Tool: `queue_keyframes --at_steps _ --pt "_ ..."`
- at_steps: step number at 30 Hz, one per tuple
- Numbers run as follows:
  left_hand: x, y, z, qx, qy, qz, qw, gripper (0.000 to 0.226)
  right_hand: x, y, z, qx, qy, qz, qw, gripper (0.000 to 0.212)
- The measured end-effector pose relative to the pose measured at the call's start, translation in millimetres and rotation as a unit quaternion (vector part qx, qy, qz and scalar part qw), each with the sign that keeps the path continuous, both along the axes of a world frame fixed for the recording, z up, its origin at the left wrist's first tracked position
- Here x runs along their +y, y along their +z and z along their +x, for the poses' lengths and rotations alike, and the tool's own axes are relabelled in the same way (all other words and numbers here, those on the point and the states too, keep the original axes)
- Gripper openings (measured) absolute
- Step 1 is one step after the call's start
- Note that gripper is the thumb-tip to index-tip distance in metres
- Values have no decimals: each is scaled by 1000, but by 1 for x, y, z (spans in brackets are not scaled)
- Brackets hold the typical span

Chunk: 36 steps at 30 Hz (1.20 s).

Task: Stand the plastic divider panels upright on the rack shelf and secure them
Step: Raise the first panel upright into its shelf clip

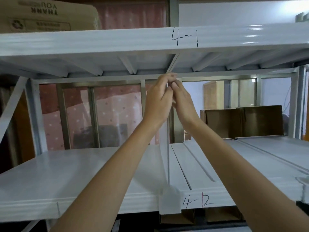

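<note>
A thin white plastic divider panel (167, 158) stands upright, edge-on to me, on the white rack shelf (80, 178) marked "4-2". Its top reaches the underside of the upper shelf (117, 41) marked "4-1". My left hand (158, 99) and my right hand (183, 101) are both raised at the panel's top rear corner, just under the back crossbar. The fingers of both hands are curled and pinch something small at the panel's upper edge; what they pinch is hidden. A white tab (169, 203) hangs over the shelf's front lip below the panel.
Brown cardboard boxes (242, 121) stand behind the shelf at the right. More flat white panels (267, 153) lie on the shelf's right half. A cardboard box (48, 14) sits on the top shelf at left. Grey rack uprights (33, 111) frame the bay.
</note>
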<state>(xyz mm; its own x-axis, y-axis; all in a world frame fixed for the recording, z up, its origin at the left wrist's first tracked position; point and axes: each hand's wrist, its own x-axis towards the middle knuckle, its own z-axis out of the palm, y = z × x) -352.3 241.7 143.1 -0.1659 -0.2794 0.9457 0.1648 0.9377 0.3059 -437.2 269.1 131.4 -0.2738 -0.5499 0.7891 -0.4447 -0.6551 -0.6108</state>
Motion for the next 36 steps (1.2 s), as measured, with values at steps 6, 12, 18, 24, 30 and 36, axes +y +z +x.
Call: queue_keyframes --at_steps 6,12,18,24,30,36 --pt "4 0 3 -16 17 -13 1000 35 8 -11 7 12 7 0 1000 51" --pt "3 4 10 -61 63 -20 996 32 48 -130 24 54 -133 99 985 57" --pt "6 7 -9 22 77 -29 996 35 38 -202 28 288 -291 212 888 47" --pt "-1 3 -19 69 66 -32 995 20 31 -207 50 234 -440 143 855 22" --pt "-2 2 -19 92 53 -29 994 16 32 -206 53 215 -408 167 872 34" --pt "13 -12 2 28 5 32 999 49 39 -198 39 279 -321 262 867 34"
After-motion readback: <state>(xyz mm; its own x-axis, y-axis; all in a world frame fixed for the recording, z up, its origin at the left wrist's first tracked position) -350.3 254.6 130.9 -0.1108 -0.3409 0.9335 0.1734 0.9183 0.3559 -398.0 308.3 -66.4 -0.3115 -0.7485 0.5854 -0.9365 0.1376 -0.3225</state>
